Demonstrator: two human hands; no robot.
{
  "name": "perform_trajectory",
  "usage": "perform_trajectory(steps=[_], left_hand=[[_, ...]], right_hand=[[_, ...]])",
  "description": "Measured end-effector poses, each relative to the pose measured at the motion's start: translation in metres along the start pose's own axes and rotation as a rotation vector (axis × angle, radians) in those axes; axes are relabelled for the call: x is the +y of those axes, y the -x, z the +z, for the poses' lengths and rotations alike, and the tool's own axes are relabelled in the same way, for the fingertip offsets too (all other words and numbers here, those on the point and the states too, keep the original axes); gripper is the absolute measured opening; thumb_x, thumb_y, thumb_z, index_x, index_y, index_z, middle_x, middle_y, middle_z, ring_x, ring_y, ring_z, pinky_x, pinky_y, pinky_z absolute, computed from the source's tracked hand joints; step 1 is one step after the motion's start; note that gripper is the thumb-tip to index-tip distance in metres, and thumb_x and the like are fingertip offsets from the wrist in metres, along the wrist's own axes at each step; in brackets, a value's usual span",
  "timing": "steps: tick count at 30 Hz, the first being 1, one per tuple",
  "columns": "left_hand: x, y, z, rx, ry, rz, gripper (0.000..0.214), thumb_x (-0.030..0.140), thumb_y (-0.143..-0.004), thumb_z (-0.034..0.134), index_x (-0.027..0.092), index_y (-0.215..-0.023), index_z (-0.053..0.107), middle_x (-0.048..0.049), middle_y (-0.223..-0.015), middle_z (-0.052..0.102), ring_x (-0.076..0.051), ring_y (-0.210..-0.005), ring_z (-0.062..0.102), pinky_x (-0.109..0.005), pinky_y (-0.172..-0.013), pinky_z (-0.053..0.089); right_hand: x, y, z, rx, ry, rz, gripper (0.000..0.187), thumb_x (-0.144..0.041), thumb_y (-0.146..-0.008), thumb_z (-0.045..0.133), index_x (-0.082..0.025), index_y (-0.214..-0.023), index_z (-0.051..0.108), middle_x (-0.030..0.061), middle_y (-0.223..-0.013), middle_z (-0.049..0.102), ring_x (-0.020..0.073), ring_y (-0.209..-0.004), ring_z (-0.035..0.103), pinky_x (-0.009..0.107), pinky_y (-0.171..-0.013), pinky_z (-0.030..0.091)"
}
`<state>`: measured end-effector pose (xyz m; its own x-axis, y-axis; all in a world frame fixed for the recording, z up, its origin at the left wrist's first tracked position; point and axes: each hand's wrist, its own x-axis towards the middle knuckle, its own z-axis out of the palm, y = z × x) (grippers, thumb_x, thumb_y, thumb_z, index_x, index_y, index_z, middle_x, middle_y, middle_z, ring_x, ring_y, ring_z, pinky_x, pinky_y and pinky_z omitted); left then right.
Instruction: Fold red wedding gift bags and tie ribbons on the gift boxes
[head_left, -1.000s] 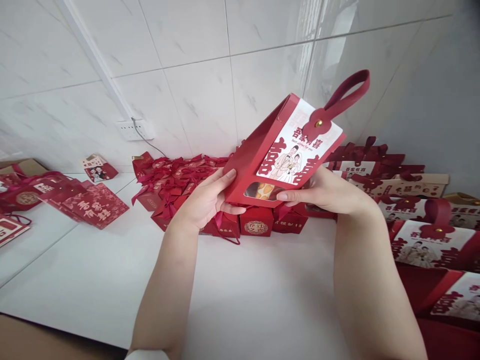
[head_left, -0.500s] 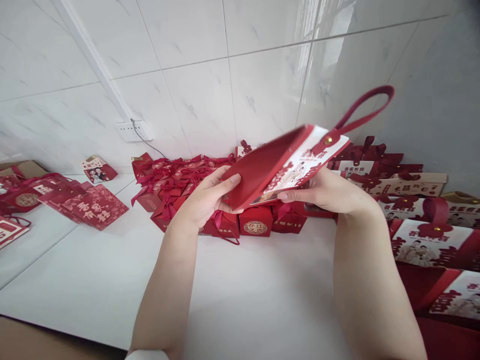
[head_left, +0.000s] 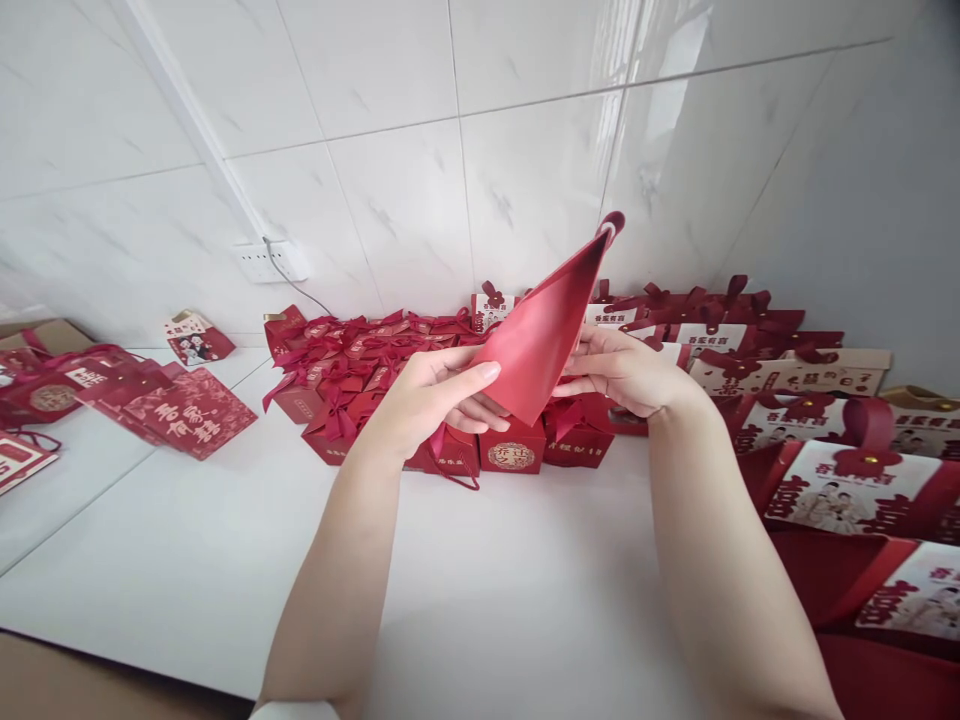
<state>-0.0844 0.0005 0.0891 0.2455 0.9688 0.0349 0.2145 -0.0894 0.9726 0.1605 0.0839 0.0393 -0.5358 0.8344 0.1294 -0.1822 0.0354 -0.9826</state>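
A red gift box (head_left: 541, 335) is held up in the air above the table, its plain triangular side turned towards me. Its strap handle (head_left: 615, 224) shows only as a small loop at the peak; the printed front is hidden. My left hand (head_left: 442, 388) grips the lower left edge, thumb on the red side and fingers beneath. On the right, my right hand (head_left: 619, 368) has its fingers against the box's right edge, partly behind it. Below and behind the held box stand rows of small red boxes with ribbon bows (head_left: 360, 365).
More printed gift boxes with handles (head_left: 840, 485) line the right side. Flat red printed bags (head_left: 191, 412) and a small box (head_left: 198, 338) lie to the left. Behind the white table (head_left: 510, 580) rises a tiled wall with a socket strip (head_left: 270, 262) and cable.
My hands have turned the gift box, so its printed front and long strap have swung out of sight and the triangular side faces me. My right hand has shifted slightly left.
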Motion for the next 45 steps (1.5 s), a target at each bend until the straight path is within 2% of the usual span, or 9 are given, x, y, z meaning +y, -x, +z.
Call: perform_trajectory(steps=[6,10,13,21,26,33,37,40,45], left_hand=[[0.002,0.003,0.002,-0.084,-0.075,-0.003,0.065,0.05,-0.087,0.069,0.025,-0.145,0.054,-0.0043,-0.073,0.075,-0.02,-0.061,0.074,-0.025,-0.052,0.055],[0.0,0.001,0.003,0.199,-0.477,0.156,0.034,0.054,-0.089,0.063,0.021,-0.09,0.072,0.004,-0.054,0.049,-0.011,-0.049,0.049,-0.025,-0.05,0.037],[-0.007,-0.005,0.003,0.381,-0.752,0.283,0.047,0.055,-0.09,0.061,0.019,-0.063,0.048,0.0045,-0.056,0.034,-0.01,-0.052,0.033,-0.028,-0.053,0.025],[-0.023,-0.019,0.002,0.159,-0.83,0.329,0.037,0.049,-0.099,0.046,0.021,-0.076,0.049,0.0033,-0.061,0.044,-0.012,-0.052,0.032,-0.029,-0.054,0.021],[-0.025,-0.022,-0.001,0.209,-0.858,0.391,0.036,0.046,-0.099,0.048,0.02,-0.073,0.051,0.0032,-0.06,0.043,-0.012,-0.054,0.034,-0.029,-0.055,0.022],[-0.028,-0.024,-0.004,0.273,-0.622,0.36,0.046,0.051,-0.099,0.048,0.02,-0.066,0.039,0.0025,-0.055,0.041,-0.011,-0.049,0.038,-0.028,-0.051,0.024],[-0.029,-0.025,-0.012,0.222,-0.222,0.216,0.043,0.06,-0.093,0.055,0.02,-0.076,0.058,0.0014,-0.061,0.052,-0.012,-0.047,0.046,-0.026,-0.045,0.031],[-0.032,-0.028,-0.014,0.162,-0.04,0.149,0.039,0.058,-0.089,0.062,0.02,-0.087,0.068,0.0011,-0.06,0.055,-0.012,-0.047,0.047,-0.025,-0.045,0.032],[-0.04,-0.034,-0.01,0.163,-0.005,0.101,0.037,0.053,-0.088,0.066,0.022,-0.107,0.072,-0.0034,-0.085,0.073,-0.017,-0.062,0.062,-0.025,-0.051,0.042]], right_hand=[[0.004,-0.004,0.011,0.042,0.007,0.023,0.022,-0.017,-0.078,0.074,-0.027,-0.097,0.075,0.0035,-0.116,0.076,0.029,-0.107,0.074,0.049,-0.094,0.065],[0.008,-0.007,0.008,0.108,0.058,0.078,0.036,-0.013,-0.079,0.068,-0.026,-0.112,0.07,0.0038,-0.118,0.075,0.024,-0.1,0.075,0.044,-0.093,0.065],[0.01,-0.009,0.005,0.161,0.071,0.109,0.045,-0.012,-0.081,0.065,-0.028,-0.123,0.064,0.0039,-0.118,0.074,0.0217,-0.101,0.075,0.039,-0.094,0.065],[0.002,-0.004,0.012,0.103,0.283,0.167,0.047,-0.011,-0.081,0.055,-0.029,-0.124,0.064,0.0035,-0.135,0.066,0.0236,-0.106,0.071,0.033,-0.078,0.068],[-0.003,-0.003,0.015,0.089,0.3,0.158,0.043,-0.013,-0.083,0.054,-0.027,-0.122,0.064,0.0055,-0.127,0.07,0.023,-0.1,0.072,0.037,-0.085,0.066],[-0.008,0.002,0.008,-0.001,0.274,0.124,0.032,-0.019,-0.086,0.063,-0.029,-0.116,0.068,0.0042,-0.123,0.07,0.0222,-0.105,0.071,0.032,-0.079,0.065],[-0.011,0.01,-0.002,-0.062,0.21,0.052,0.009,-0.03,-0.088,0.07,-0.022,-0.089,0.069,-0.0001,-0.083,0.069,0.0103,-0.068,0.065,0.019,-0.054,0.054],[-0.015,0.014,0.0,-0.055,0.102,-0.013,0.031,-0.036,-0.089,0.07,-0.019,-0.067,0.056,-0.0058,-0.055,0.051,0.0059,-0.046,0.051,0.016,-0.037,0.035],[-0.02,0.015,0.02,0.007,0.024,-0.125,0.037,-0.028,-0.091,0.064,-0.02,-0.059,0.046,-0.0066,-0.049,0.045,0.0059,-0.037,0.045,0.018,-0.032,0.024]])
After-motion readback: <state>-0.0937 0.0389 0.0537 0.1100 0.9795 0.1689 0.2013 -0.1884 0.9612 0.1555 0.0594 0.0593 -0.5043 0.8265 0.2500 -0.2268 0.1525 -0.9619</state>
